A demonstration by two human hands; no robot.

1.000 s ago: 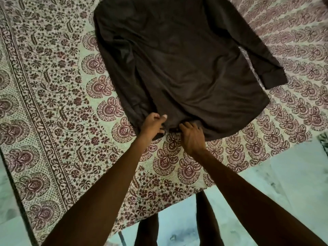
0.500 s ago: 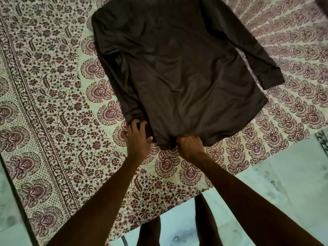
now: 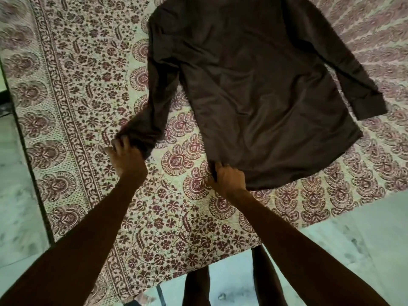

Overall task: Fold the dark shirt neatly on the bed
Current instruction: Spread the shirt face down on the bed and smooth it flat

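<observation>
Head cam: shirt is lying flat on bed, 12 o'clock. I'm pinching the cuff w/ left hand at 9, right hand gripping hem. Fabric's looking soft, light, prob slippery; I'm judging seams and edges the best holds.

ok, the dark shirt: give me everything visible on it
The dark shirt is dark brown, smooth woven-looking cloth with long cuffed sleeves. It lies flat, hem toward the person, on the patterned bedsheet; its top runs out of frame. The left hand grips one sleeve's end, drawn away from the body. The right hand pinches the near hem corner. The other sleeve lies beside the body, cuff flat.
</observation>
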